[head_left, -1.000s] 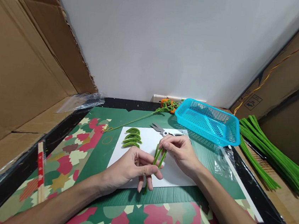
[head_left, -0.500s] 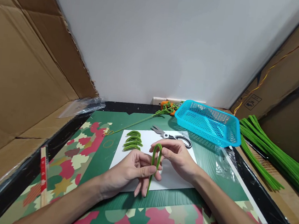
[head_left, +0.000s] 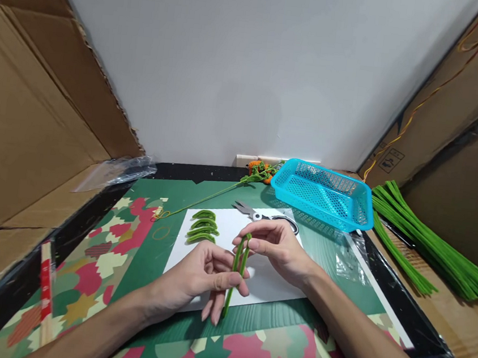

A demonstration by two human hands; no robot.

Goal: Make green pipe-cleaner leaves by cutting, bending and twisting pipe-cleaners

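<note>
A green fuzzy stem (head_left: 237,265), bent double into a narrow loop, stands between my hands above the white paper (head_left: 269,279). My left hand (head_left: 207,275) pinches its lower part between thumb and fingers, and one end sticks out below. At the folded top, the thumb and index finger of my right hand (head_left: 278,246) pinch the bend. Several curved green pieces (head_left: 203,226) lie in a column at the paper's left side. Grey-bladed scissors (head_left: 246,209) rest behind my right hand, which partly hides their black handle.
A blue perforated basket (head_left: 322,202) sits at the back right, beside orange flowers (head_left: 259,168). Long green stems (head_left: 433,239) lie at the far right. Red-wrapped sticks (head_left: 45,289) are at the left, and a clear plastic bag (head_left: 118,172) is behind them.
The loop's top is now pinched narrower, its two sides closer together. My right fingers have closed over the bend. The whole view has shifted slightly, moving the table items left.
</note>
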